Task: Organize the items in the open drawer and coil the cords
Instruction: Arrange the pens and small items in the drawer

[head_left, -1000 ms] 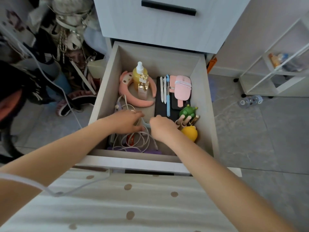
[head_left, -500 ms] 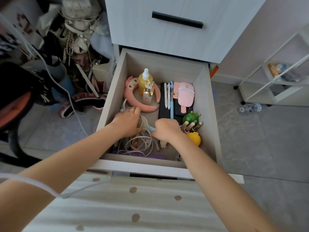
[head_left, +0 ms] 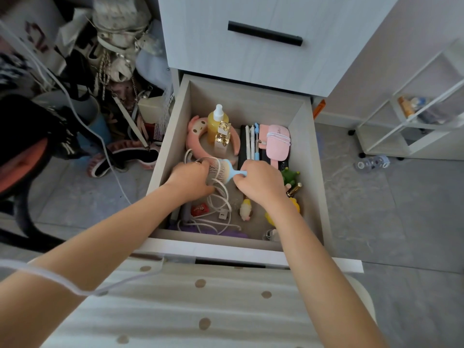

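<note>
Both hands are inside the open drawer (head_left: 313, 156). My right hand (head_left: 258, 182) grips the light-blue handle of a hairbrush (head_left: 221, 172). My left hand (head_left: 190, 179) holds the brush's bristle head together with a tangled white cord (head_left: 221, 204) that trails toward the drawer's front. Behind them lie a pink headband (head_left: 195, 136), a yellow spray bottle (head_left: 217, 120), a gold perfume bottle (head_left: 222, 136), several pens (head_left: 252, 144) on a black case, and a pink pouch (head_left: 276, 144) wrapped in white cable. A green toy (head_left: 290, 175) and a yellow toy (head_left: 296, 207) sit by my right wrist.
A closed drawer with a black handle (head_left: 265, 36) is above. A pile of bags and straps (head_left: 110, 54) and a slipper (head_left: 125, 159) crowd the floor on the left. A white shelf unit (head_left: 411, 116) and a water bottle (head_left: 371, 164) stand at the right. A dotted cushion (head_left: 200, 310) is below.
The hairbrush has come up out of the cords and now shows between my hands. The view has shifted, so the drawer sits lower and more to the right.
</note>
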`<action>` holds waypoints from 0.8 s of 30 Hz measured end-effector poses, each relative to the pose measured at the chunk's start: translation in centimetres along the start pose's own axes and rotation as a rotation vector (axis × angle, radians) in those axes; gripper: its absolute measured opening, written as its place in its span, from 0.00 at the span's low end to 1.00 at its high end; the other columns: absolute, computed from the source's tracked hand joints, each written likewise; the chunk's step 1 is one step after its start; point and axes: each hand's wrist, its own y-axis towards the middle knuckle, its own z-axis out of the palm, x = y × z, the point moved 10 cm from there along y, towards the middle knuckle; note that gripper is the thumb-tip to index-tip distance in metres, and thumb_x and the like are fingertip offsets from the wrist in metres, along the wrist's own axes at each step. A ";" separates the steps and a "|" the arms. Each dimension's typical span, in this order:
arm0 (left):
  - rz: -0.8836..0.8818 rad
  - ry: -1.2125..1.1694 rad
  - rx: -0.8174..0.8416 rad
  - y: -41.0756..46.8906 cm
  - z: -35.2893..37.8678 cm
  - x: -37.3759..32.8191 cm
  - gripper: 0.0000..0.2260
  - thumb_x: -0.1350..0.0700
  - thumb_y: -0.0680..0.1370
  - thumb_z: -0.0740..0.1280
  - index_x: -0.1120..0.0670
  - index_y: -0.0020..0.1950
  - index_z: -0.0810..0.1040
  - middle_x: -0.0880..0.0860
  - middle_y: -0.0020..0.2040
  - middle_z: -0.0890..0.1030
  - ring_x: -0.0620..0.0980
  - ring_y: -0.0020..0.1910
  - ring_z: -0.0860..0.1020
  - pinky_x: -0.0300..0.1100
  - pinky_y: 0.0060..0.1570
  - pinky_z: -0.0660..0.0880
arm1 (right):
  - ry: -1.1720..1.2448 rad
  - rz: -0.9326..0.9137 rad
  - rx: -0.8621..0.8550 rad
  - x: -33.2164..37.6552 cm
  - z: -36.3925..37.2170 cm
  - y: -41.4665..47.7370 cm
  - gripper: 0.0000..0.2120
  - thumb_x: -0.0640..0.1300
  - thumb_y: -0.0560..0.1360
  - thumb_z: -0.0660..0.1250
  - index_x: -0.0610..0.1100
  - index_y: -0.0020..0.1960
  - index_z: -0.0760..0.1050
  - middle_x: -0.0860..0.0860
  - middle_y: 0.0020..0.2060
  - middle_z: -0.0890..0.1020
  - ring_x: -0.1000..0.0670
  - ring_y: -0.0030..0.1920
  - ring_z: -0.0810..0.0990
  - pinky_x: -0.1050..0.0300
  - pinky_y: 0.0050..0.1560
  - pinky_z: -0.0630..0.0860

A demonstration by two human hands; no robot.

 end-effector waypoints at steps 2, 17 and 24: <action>-0.011 0.051 0.031 -0.1 0.0 0.2 0.16 0.48 0.77 0.60 0.58 0.59 0.70 0.56 0.55 0.79 0.56 0.54 0.77 0.46 0.52 0.70 | 0.003 0.001 0.016 0.0 0.3 0.0 0.10 0.47 0.75 0.59 0.42 0.50 0.75 0.48 0.40 0.77 0.46 0.40 0.75 0.56 0.35 0.65; -0.059 0.368 0.197 -0.7 2.3 0.8 0.32 0.51 0.78 0.59 0.49 0.77 0.45 0.61 0.77 0.45 0.58 0.69 0.67 0.44 0.51 0.71 | 0.075 0.108 -0.291 -2.6 -3.5 0.0 0.10 0.45 0.77 0.59 0.41 0.48 0.77 0.47 0.36 0.79 0.48 0.33 0.74 0.59 0.28 0.64; -0.061 0.537 0.244 -0.8 4.2 1.1 0.33 0.41 0.78 0.56 0.58 0.76 0.51 0.61 0.77 0.41 0.63 0.75 0.42 0.53 0.72 0.51 | 0.094 0.003 -0.097 -1.0 -0.3 0.6 0.10 0.43 0.77 0.57 0.42 0.52 0.75 0.46 0.42 0.79 0.47 0.41 0.76 0.54 0.35 0.72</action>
